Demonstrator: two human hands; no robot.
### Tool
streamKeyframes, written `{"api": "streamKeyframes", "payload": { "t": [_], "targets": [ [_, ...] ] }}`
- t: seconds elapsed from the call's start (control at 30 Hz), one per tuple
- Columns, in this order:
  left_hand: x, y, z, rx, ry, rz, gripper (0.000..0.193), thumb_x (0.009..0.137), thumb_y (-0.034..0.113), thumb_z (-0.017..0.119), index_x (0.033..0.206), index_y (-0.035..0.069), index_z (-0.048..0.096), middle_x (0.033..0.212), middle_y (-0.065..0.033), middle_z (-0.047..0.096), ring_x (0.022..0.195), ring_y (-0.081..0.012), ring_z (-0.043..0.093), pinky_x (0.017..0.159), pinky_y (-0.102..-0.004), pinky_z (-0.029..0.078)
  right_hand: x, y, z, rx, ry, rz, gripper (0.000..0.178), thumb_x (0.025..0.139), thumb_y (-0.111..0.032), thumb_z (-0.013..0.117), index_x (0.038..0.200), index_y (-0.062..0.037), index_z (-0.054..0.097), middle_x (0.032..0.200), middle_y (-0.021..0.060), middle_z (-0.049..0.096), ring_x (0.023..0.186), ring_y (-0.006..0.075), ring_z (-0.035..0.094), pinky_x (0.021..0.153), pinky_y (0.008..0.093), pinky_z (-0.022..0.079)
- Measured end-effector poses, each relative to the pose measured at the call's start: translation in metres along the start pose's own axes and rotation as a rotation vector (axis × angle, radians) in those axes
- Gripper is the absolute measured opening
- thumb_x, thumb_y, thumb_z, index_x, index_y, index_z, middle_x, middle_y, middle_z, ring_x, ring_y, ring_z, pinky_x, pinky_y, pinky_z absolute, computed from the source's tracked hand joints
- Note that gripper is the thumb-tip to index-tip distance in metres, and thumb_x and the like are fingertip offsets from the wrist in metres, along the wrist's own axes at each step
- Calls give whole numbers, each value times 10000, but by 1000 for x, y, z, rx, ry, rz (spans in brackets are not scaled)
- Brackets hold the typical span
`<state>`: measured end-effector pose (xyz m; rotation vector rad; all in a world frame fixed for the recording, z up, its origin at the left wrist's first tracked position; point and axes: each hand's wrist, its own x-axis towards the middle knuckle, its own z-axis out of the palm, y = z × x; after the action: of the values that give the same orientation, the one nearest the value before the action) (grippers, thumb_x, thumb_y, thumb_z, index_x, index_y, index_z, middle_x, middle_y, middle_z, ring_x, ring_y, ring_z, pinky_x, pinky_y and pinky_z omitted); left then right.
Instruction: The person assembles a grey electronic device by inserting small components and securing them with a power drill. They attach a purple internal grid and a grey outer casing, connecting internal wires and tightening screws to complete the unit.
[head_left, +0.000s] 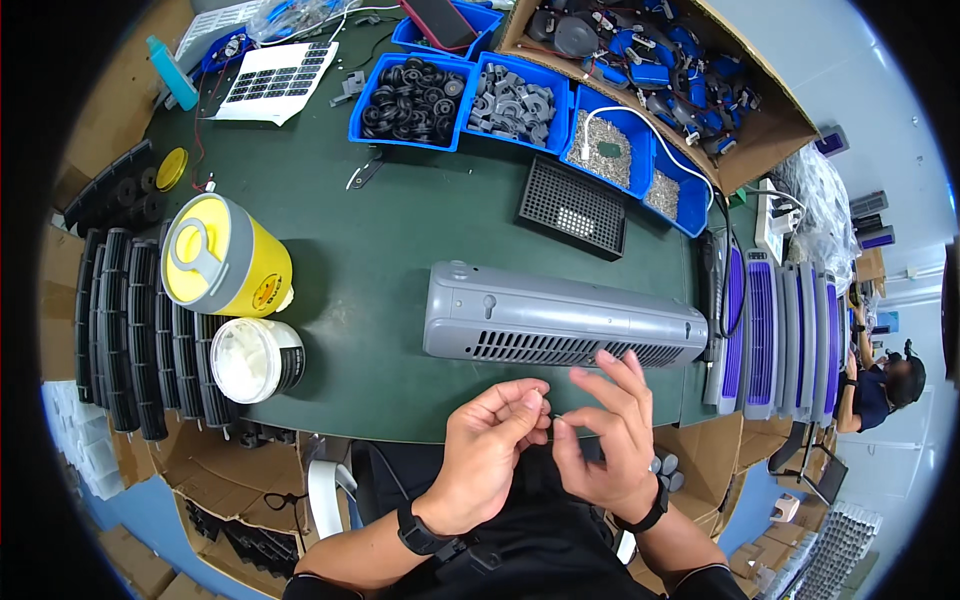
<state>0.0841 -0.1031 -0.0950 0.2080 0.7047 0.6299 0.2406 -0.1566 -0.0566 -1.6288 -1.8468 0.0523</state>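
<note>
A long grey plastic housing [560, 320] with a slotted grille lies on its side across the green table [380, 230]. Just in front of it, over the table's near edge, my left hand [490, 445] and my right hand [605, 430] meet fingertip to fingertip. Both pinch a very small, thin part between thumb and forefinger; it is too small to name. The other fingers of my right hand spread upward, close to the housing's grille.
Blue bins hold black wheels [412, 100], grey pieces [515, 102] and small metal parts [605, 150]. A black grid tray [572, 208] lies behind the housing. A yellow jug [222, 258] and a white tub [255, 360] stand left, beside stacked black parts. Finished units [775, 330] stand right.
</note>
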Motion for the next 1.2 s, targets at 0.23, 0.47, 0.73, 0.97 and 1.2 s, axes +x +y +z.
{"api": "streamKeyframes", "payload": {
  "t": [0.23,0.47,0.73,0.97,1.2],
  "targets": [
    [3,14,-7,15,-9,56,203,1066,146,682,1218,14,707,1008,-44,711,886,-131,646,823,-305,548,-18,16,-5,-144,-23,48,267,794,13,779,991,-90,633,1216,91,739,1363,381,576,1223,654,293],
    [-3,21,-16,-12,-6,75,235,1056,143,701,1242,-2,708,1013,-48,724,868,-120,662,806,-292,552,-6,12,-6,-139,-20,52,258,799,8,786,994,-84,645,1262,112,737,1409,401,546,1228,659,287],
    [-27,46,-37,8,89,180,194,1058,126,689,1198,0,734,996,-50,720,880,-130,655,808,-302,549,52,-11,51,-82,67,-152,148,818,-21,793,920,-34,688,1365,169,678,1432,426,519,1198,633,383],
    [-36,55,-49,-3,104,176,197,1058,115,685,1203,-8,736,1001,-61,720,890,-132,654,816,-306,555,61,-11,66,-114,61,-218,145,820,-5,783,920,-17,680,1402,198,643,1404,427,541,1158,640,439],
    [-35,57,-58,-11,4,124,266,1048,134,712,1263,-21,718,1053,-72,744,907,-119,691,823,-285,580,62,-16,62,-126,51,-200,182,816,5,802,959,1,690,1395,213,644,1370,433,568,1149,616,460]
  ]
}}
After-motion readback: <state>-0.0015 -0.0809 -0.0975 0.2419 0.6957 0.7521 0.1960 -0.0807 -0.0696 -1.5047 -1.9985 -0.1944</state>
